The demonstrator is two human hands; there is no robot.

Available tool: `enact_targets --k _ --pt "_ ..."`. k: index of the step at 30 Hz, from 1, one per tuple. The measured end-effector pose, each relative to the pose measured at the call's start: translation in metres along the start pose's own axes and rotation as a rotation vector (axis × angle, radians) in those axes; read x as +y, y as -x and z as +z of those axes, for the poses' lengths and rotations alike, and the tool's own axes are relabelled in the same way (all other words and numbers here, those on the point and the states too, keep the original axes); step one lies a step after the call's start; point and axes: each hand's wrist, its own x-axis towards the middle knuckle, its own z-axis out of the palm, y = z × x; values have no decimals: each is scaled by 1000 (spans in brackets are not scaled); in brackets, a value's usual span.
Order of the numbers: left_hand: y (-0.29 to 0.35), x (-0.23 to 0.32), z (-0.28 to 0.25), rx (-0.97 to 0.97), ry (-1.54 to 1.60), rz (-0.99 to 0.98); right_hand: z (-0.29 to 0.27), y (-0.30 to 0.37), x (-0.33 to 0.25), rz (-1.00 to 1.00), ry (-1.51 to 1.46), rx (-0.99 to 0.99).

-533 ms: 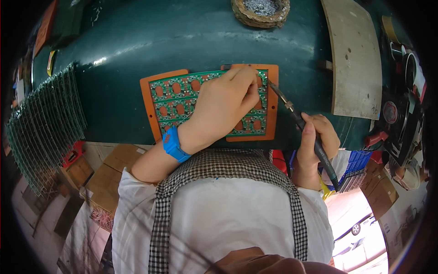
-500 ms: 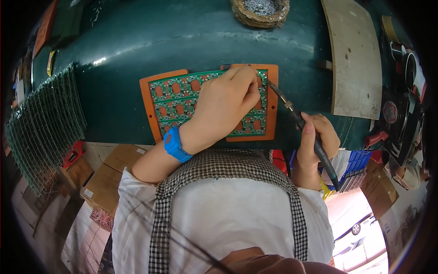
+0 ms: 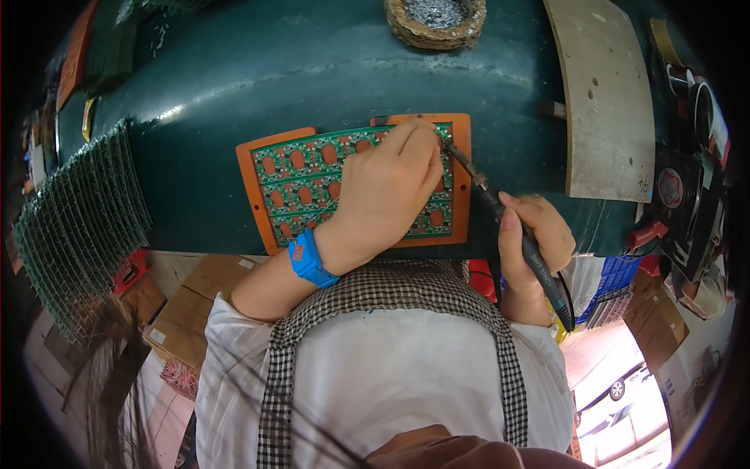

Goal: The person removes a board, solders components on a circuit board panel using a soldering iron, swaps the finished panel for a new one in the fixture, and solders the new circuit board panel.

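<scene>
A green panel of circuit boards [image 3: 301, 168] with several oval cut-outs lies in an orange-brown frame [image 3: 248, 184] on the table in front of me. Over the panel's right half is my left hand [image 3: 391, 176], a blue wristband on its wrist. Its fingers are pinched together near the far right edge; what they hold is hidden, though a thin wire shows beneath the hand. My right hand [image 3: 539, 234] grips a soldering iron [image 3: 537, 262] by its dark handle. The iron's tip rests at or just over the panel's upper right corner, close to my left fingertips.
A brown bowl [image 3: 435, 37] of silvery bits stands at the far edge of view. To the right lies a pale board [image 3: 601, 102]. On the left, several green panels stand in a stack [image 3: 86, 227]. Cardboard boxes [image 3: 183, 320] sit below the table.
The iron's tip has shifted left onto the panel's corner area, closer to my left fingertips. My left hand stays pinched over the panel. The whole view has shifted slightly.
</scene>
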Motion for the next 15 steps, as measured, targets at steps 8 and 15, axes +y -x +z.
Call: enact_targets --k 8,15 --pt "3 3 -2 -4 -81 16 1 6 0 -44 26 43" --pt "4 3 -13 13 60 4 -14 25 -8 152 -12 98"
